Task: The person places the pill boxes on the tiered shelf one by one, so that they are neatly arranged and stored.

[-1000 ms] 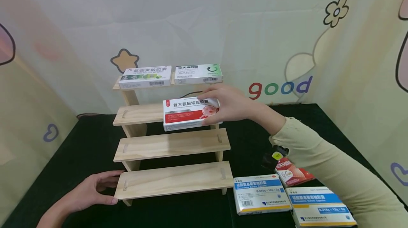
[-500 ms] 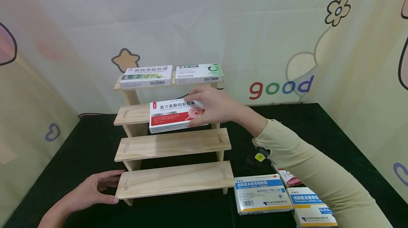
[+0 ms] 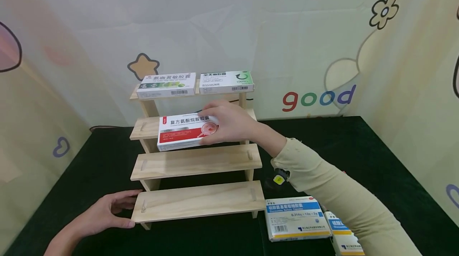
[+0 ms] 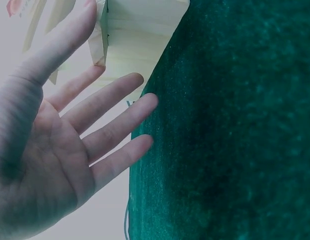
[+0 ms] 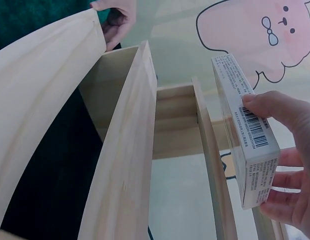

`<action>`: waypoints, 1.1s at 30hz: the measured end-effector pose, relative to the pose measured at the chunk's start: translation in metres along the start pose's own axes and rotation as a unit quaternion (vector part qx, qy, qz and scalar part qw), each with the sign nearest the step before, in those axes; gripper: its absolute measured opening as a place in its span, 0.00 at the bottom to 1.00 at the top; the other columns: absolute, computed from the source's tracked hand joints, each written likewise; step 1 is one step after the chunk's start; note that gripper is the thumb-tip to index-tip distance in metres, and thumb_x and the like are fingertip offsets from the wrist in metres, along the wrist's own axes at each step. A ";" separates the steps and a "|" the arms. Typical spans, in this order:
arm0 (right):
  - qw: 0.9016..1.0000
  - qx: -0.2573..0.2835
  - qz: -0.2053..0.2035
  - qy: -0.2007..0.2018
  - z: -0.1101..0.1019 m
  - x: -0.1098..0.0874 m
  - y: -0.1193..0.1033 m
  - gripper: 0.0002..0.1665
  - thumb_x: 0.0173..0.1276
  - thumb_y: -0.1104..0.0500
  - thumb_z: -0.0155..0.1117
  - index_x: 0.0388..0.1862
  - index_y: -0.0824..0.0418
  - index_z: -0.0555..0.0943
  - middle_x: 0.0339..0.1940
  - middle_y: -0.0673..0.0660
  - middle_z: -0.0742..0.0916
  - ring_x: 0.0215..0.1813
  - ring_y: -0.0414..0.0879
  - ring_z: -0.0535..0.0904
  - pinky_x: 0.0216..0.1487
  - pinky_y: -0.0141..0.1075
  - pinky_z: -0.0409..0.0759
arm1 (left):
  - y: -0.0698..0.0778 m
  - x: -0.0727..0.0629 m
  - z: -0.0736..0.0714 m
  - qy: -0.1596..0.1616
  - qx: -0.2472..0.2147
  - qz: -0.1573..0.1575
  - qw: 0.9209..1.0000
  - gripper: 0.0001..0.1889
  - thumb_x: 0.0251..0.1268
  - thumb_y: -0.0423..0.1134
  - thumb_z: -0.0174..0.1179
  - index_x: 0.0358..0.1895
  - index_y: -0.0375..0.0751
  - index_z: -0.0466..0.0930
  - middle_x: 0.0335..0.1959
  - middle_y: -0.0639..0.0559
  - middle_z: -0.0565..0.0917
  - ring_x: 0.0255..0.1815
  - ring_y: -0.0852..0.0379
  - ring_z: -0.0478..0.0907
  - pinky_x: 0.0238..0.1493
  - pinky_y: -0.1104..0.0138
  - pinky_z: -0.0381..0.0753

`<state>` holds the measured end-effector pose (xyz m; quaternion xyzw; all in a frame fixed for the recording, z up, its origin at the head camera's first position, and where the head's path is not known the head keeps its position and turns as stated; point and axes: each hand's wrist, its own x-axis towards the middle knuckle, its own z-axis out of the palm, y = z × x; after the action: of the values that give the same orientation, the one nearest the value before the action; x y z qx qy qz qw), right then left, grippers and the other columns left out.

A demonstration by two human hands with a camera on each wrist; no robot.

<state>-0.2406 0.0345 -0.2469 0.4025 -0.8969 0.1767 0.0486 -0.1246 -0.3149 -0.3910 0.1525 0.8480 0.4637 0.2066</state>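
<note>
Right hand [image 3: 229, 122] gripping the red box [image 3: 179, 134] by its right end, thumb along the near side and fingers behind. The box is over the second shelf [image 3: 144, 128] from the top of the wooden rack [image 3: 197, 164], toward its left half, printed face up; in the head view its near edge overlaps the shelf's near edge, and whether it touches the wood cannot be told. Left hand [image 3: 102, 214] with fingers extended and relaxed, thumb and forefinger touching the left end of the bottom shelf [image 3: 197, 202], apparently as a brace. On the top shelf lie a green-striped box [image 3: 166, 88] at left and a green-ended box [image 3: 226, 83] at right. Two blue boxes [image 3: 297, 218] lie on the dark surface [image 3: 201, 240] to the right of the rack.

Good technique, as judged here: shift the red box slightly farther back, so that the shelf bears its full depth; square its long side to the shelf edge; lower it level; release the thumb gently, the left hand steadying the rack.
</note>
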 end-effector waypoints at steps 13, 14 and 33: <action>1.000 -0.006 0.010 0.015 0.013 0.016 -0.010 0.40 0.46 0.37 0.68 0.57 0.54 0.76 0.55 0.51 0.77 0.53 0.42 0.68 0.49 0.33 0.69 | -0.002 0.000 0.000 0.000 -0.002 0.000 1.000 0.37 0.53 0.36 0.64 0.64 0.25 0.57 0.57 0.26 0.68 0.51 0.37 0.72 0.48 0.43 0.71; 1.000 -0.007 0.012 0.016 0.014 0.017 -0.011 0.40 0.46 0.37 0.68 0.57 0.54 0.76 0.55 0.51 0.77 0.53 0.42 0.68 0.49 0.33 0.69 | -0.002 0.000 0.000 0.000 -0.002 0.000 1.000 0.37 0.53 0.36 0.64 0.64 0.25 0.57 0.57 0.26 0.68 0.51 0.37 0.72 0.48 0.44 0.71; 0.999 0.003 0.018 0.050 0.034 0.036 -0.014 0.37 0.48 0.38 0.68 0.55 0.55 0.78 0.55 0.51 0.77 0.54 0.42 0.69 0.50 0.32 0.70 | -0.007 -0.001 0.000 -0.002 -0.009 0.016 1.000 0.36 0.54 0.35 0.63 0.64 0.25 0.57 0.57 0.26 0.68 0.51 0.42 0.74 0.47 0.44 0.72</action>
<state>-0.2525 -0.0122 -0.2665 0.3772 -0.8998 0.2001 0.0895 -0.1237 -0.3190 -0.3963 0.1651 0.8406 0.4746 0.2022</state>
